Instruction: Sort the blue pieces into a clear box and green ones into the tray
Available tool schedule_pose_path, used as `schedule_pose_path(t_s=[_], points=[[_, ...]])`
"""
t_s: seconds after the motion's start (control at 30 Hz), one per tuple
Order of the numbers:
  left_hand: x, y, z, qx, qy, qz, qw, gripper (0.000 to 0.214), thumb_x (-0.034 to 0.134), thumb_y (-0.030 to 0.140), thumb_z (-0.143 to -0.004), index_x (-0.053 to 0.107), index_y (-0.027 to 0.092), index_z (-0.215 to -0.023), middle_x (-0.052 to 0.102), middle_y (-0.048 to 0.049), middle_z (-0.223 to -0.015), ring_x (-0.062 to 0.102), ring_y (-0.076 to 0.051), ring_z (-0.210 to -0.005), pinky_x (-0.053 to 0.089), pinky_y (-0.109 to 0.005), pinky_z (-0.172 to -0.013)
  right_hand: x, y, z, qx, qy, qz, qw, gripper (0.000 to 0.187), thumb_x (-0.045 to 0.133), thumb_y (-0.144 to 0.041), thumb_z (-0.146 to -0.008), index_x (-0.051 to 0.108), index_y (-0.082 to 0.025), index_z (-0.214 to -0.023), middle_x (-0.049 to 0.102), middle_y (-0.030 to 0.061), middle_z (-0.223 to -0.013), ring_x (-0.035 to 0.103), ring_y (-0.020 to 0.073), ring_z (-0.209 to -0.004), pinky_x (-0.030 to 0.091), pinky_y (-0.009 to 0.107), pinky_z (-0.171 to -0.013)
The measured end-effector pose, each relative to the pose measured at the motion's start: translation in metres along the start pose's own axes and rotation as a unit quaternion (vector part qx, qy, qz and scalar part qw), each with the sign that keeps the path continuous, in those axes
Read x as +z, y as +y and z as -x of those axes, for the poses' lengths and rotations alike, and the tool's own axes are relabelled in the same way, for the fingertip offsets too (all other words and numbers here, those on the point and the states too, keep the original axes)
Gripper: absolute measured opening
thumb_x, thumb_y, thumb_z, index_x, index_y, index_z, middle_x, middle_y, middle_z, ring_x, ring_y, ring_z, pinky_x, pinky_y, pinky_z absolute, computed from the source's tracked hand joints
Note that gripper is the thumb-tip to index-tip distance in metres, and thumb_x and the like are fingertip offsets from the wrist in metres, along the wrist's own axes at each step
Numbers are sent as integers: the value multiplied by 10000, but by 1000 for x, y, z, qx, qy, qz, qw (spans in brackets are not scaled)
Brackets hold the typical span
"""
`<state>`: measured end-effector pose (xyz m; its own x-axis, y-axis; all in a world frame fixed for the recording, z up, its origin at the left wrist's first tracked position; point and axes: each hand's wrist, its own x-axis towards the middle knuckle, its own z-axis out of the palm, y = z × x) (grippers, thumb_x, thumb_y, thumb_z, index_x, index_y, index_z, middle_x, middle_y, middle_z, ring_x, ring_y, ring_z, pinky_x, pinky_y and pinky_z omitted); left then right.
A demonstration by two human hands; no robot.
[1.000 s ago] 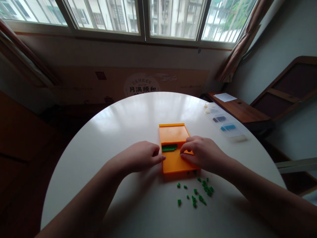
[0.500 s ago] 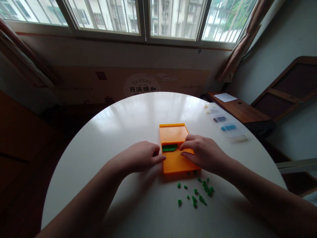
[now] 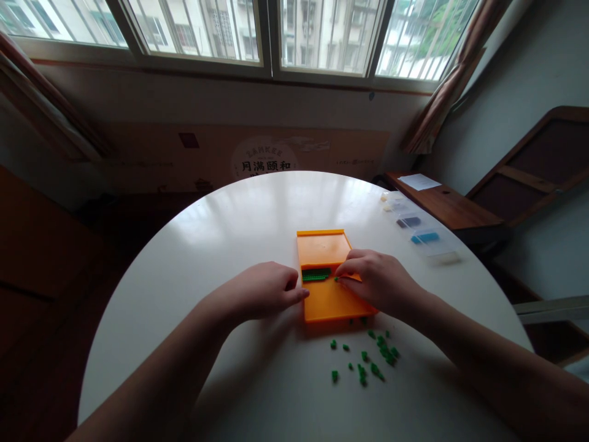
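An orange tray (image 3: 338, 302) lies on the table, with a row of small green bricks (image 3: 315, 274) in the slot across its middle. My left hand (image 3: 269, 288) is at the tray's left edge, fingers curled and thumb tip over the rim, gripping it there. Between the thumb and index finger of my right hand (image 3: 375, 276) is one small green brick (image 3: 336, 279), pinched just right of the row. That hand covers part of the tray's right side. Several loose green bricks (image 3: 362, 372) are scattered in front of the tray.
The round white table (image 3: 221, 221) fills the middle of the view. Clear plastic bags (image 3: 435, 245) with blue, dark and yellowish pieces lie near its right edge. Beyond them stands a brown wooden surface (image 3: 453, 205) with a white paper (image 3: 419, 182) on it.
My right thumb and index finger have closed together, and a green brick now shows between their tips. My left hand stays at the tray's edge.
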<state>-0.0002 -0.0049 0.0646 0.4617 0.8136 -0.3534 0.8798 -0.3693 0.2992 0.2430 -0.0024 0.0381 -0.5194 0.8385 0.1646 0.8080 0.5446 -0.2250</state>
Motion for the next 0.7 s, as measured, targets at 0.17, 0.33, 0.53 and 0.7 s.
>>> schedule_pose_path(t_s=[0.17,0.33,0.53,0.7], points=[[1,-1,0,-1,0,2,1000,453,411,611,-860,638,234,-755,673,-28,-750,554,-183,-626,340,-290,-516,2,0,-1,-8,-3,-12,1000,157,613,-245,-863,751,-312,-897,693,-30,-946,632,144,-832,403,255,-650],[1,-1,-1,-2,-1,7,1000,463,413,616,-857,646,227,-764,678,-40,-765,558,-184,-632,345,-291,-523,6,0,-3,-2,16,-24,1000,153,618,-229,-859,745,-307,-892,690,-39,-940,631,137,-814,408,253,-654],[0,0,0,-1,-1,5,1000,458,419,610,-859,654,226,-775,680,-40,-772,568,-187,-639,351,-288,-527,-1,-1,-1,2,33,-17,999,149,604,-251,-866,741,-290,-909,687,-27,-975,631,136,-806,403,250,-643],[1,-1,0,0,0,2,1000,458,417,606,-862,655,225,-773,679,-40,-764,571,-190,-638,353,-287,-526,-2,-2,0,-9,0,-4,1000,168,601,-260,-858,757,-308,-898,684,-21,-942,626,139,-786,387,253,-626]])
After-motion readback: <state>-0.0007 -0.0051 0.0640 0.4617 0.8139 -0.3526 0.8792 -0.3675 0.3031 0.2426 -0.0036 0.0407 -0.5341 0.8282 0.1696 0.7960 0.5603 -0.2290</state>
